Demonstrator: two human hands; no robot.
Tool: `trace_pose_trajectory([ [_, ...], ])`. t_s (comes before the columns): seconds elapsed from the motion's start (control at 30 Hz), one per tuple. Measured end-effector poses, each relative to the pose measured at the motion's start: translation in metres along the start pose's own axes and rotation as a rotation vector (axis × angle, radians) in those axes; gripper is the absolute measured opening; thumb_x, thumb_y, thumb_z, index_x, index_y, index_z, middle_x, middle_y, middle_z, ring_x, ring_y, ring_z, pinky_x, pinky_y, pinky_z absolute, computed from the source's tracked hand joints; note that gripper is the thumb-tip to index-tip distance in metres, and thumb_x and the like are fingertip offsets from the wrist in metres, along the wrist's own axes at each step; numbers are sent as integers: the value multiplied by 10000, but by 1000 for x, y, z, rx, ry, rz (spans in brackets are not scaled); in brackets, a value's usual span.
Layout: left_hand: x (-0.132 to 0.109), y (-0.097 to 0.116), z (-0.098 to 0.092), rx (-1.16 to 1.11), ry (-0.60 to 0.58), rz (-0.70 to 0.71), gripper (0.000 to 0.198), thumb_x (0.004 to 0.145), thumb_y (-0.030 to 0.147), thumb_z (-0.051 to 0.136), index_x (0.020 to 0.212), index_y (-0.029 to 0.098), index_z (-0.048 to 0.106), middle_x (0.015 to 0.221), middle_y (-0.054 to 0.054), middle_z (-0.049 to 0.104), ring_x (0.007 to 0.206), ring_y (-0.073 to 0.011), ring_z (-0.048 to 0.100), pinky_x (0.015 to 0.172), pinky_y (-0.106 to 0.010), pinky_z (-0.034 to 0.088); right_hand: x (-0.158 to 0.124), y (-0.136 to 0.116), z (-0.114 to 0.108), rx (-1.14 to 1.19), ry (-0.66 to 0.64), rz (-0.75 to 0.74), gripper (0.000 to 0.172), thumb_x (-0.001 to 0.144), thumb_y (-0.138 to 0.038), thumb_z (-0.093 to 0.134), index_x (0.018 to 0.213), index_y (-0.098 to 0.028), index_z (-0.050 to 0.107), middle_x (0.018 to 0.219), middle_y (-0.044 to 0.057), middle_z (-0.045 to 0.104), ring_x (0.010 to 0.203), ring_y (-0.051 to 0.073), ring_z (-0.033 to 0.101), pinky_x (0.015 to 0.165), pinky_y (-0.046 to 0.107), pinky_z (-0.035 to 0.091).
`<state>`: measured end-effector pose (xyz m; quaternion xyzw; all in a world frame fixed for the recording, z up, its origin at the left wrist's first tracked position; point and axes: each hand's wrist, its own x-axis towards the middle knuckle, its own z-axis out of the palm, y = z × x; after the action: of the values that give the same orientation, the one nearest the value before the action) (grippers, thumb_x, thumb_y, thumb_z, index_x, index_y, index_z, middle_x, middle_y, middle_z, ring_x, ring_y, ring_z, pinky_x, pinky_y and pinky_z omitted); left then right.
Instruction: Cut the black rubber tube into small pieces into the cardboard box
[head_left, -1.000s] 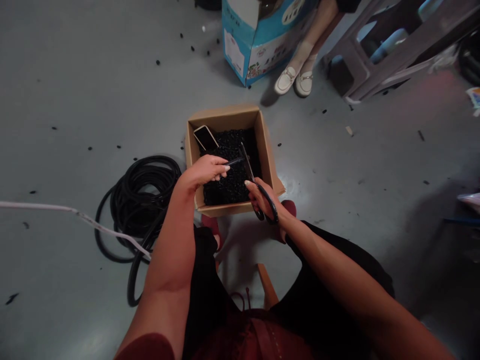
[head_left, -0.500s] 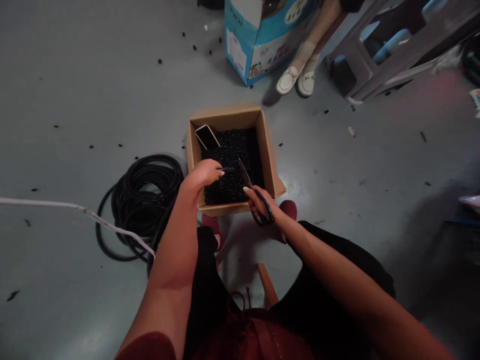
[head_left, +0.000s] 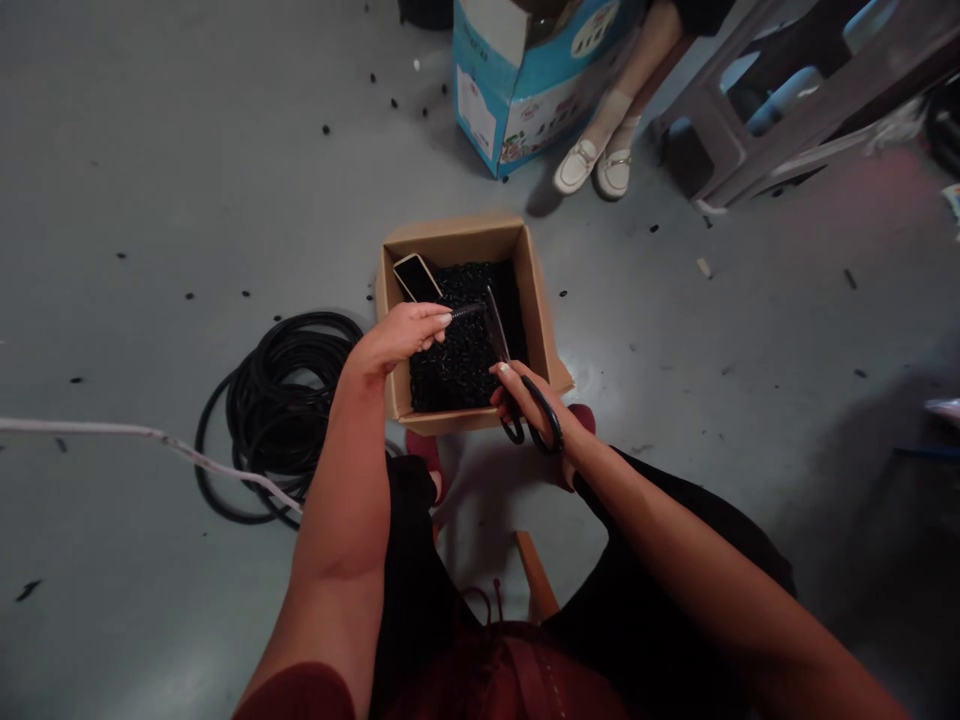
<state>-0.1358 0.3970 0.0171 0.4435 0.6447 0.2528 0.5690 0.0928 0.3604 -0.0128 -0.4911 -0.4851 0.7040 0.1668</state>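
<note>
My left hand (head_left: 397, 337) is over the near left part of a cardboard box (head_left: 450, 242) and pinches a short piece of ribbed black cable (head_left: 469, 311). My right hand (head_left: 529, 402) has its fingers through the loops of black-handled scissors (head_left: 541, 415), with the blades (head_left: 496, 325) pointing up over the box. The box holds a heap of small black cable pieces (head_left: 461, 345). A smartphone (head_left: 416, 278) with a pale back lies in its far left corner.
A coil of thick black cable (head_left: 285, 400) and a white cable (head_left: 150, 435) lie left of the box. Small black bits dot the grey floor (head_left: 225, 220). Beyond stand a blue-and-white carton (head_left: 517, 90), a person's white loafers (head_left: 592, 168) and a grey plastic stool (head_left: 780, 110).
My left hand has lifted the black cable piece slightly, toward the far side of the box. The scissors have shifted a little, with their blades more upright. The view has moved slightly.
</note>
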Motion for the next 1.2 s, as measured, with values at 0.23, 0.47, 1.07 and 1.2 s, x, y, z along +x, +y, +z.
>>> trace_pose_trajectory([
  [0.23, 1, 1, 3, -7, -50, 67, 194, 861, 274, 527, 804, 116, 624, 658, 6, 528, 520, -50, 381, 510, -200, 279, -4, -4, -1, -36, -31, -31, 408, 887, -575, 448, 1025, -198, 521, 805, 23, 588, 695, 125, 569, 620, 256, 471],
  [0.47, 3, 2, 6, -22, -91, 81, 227, 876, 280, 521, 726, 122, 586, 653, 1, 510, 530, -53, 378, 516, -205, 277, -6, -6, 2, -16, -49, -61, 402, 885, -569, 445, 1019, -198, 517, 855, 36, 598, 733, 136, 574, 665, 281, 481],
  [1.07, 1, 8, 10, -66, -116, 41, 205, 886, 234, 508, 741, 112, 584, 658, 6, 505, 519, -45, 368, 505, -198, 264, -7, -9, 3, 63, -52, -78, 438, 877, -600, 455, 1040, -199, 520, 831, 32, 604, 682, 127, 573, 580, 257, 469],
  [1.2, 0, 8, 10, -68, -125, 59, 207, 881, 237, 515, 730, 112, 581, 650, 9, 500, 518, -44, 366, 511, -198, 267, -5, -7, 2, 57, -48, -78, 425, 877, -596, 456, 1027, -203, 517, 837, 32, 604, 681, 128, 577, 578, 260, 470],
])
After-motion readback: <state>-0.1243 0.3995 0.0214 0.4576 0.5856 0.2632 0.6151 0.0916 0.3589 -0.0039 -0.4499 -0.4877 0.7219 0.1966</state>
